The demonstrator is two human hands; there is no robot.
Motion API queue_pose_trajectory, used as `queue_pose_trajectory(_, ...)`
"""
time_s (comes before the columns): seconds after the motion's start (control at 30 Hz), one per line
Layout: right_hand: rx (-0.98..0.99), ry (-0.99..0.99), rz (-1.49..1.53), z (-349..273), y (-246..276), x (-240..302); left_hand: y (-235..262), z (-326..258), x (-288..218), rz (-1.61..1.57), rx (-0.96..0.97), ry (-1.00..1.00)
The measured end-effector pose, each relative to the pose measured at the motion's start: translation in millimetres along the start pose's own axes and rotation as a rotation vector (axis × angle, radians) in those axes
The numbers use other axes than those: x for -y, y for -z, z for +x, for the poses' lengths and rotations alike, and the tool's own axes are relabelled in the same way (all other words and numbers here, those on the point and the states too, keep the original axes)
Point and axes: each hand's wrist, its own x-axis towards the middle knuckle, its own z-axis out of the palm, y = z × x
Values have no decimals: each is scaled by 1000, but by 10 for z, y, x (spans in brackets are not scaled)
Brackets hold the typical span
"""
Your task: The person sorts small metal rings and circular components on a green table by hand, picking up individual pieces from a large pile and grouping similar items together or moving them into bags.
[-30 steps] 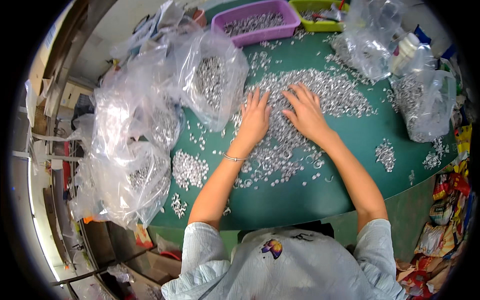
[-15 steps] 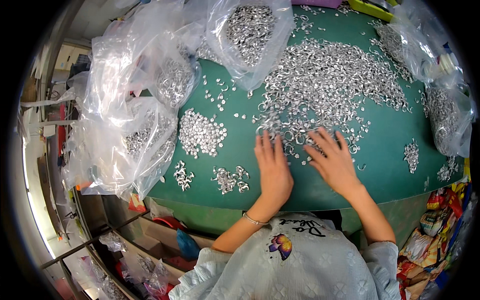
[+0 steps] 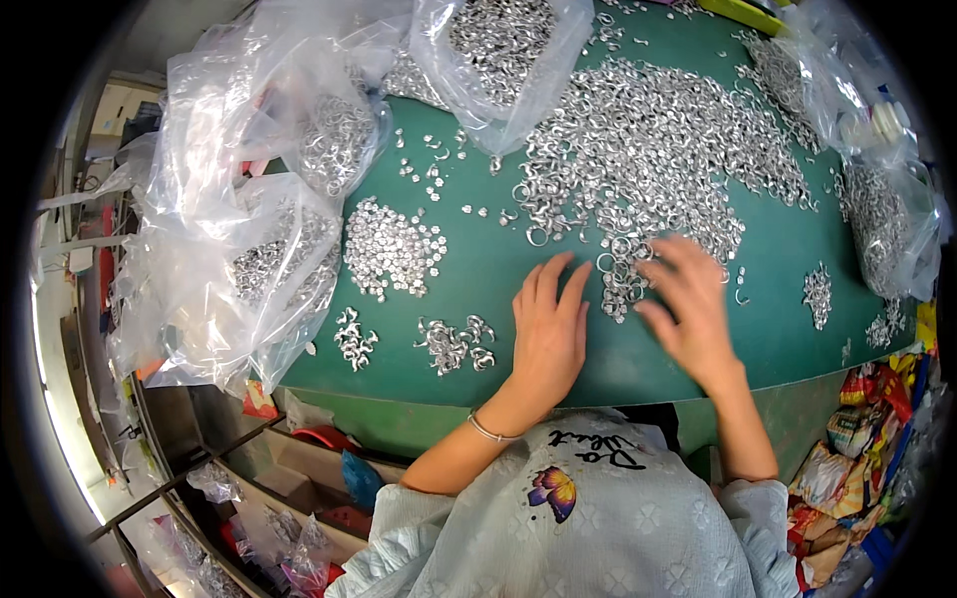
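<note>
My left hand [image 3: 548, 329] lies flat, palm down, fingers spread on the green table [image 3: 478, 264], holding nothing. My right hand [image 3: 688, 304] rests palm down at the near edge of a big heap of small silver metal rings [image 3: 648, 149], its fingertips touching loose rings; I cannot see anything gripped in it. Smaller sorted piles lie to the left: a round pile [image 3: 391, 247] and two little clusters [image 3: 454, 344] near the table's front edge.
Clear plastic bags of metal parts [image 3: 269, 249] crowd the table's left side, another bag [image 3: 498, 40] lies at the back, and more bags [image 3: 877, 219] sit on the right. Small piles [image 3: 817, 294] lie right of my hand. Shelves and clutter are below the table on the left.
Both hands have drawn back from the middle of the heap toward the table's near edge. My head has moved closer, so the table fills more of the view.
</note>
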Motion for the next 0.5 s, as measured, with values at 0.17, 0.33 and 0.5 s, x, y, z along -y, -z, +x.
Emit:
queue_pose_trajectory(0.17, -2, 23, -163, -161, -137, -113, -109, -131, -82, -29, 165, -29)
queue_pose_trajectory(0.33, -287, -140, -193, -272, -38, -242, -60, 32, -39, -101, 82, -11)
queue_pose_trajectory(0.5, -110, -43, -55, -253, -75, 32, -145, 122, 62, -130, 82, -50)
